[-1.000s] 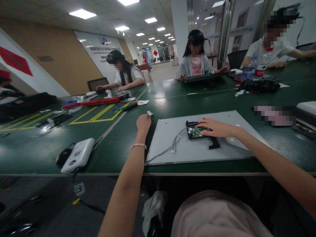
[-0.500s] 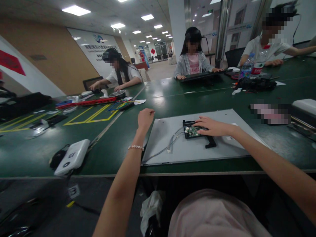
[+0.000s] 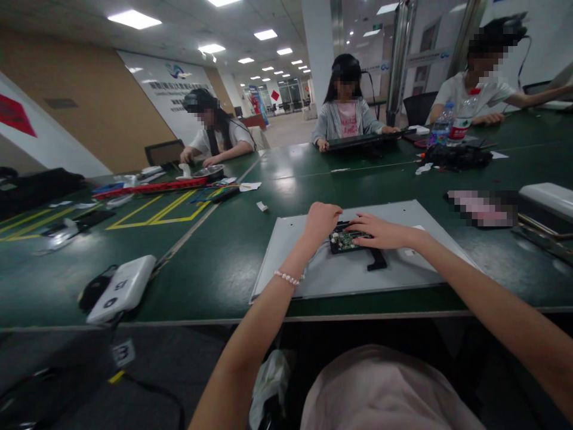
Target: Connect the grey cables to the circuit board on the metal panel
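While the right hand [image 3: 380, 231] lies with its fingers loosely spread over a green circuit board [image 3: 345, 240], the left hand [image 3: 321, 222] is curled at the board's far left edge; whether it grips anything cannot be told. A beaded bracelet [image 3: 289, 278] circles the left wrist. The board sits in a black frame [image 3: 377, 261], one arm of which points toward the wearer, and the frame lies on a flat grey panel [image 3: 331, 280]. Around the panel spreads a dark green table [image 3: 206, 257]. A small white piece [image 3: 262, 206] lies just beyond the panel's far left corner, and a white device [image 3: 122, 289] is near the table edge, well to the left. Farther right stand two bottles [image 3: 461, 124], next to a black bundle [image 3: 461, 156]. Across the table, a person in a striped shirt [image 3: 329, 122] holds a dark flat panel [image 3: 362, 141]; other people sit on either side.
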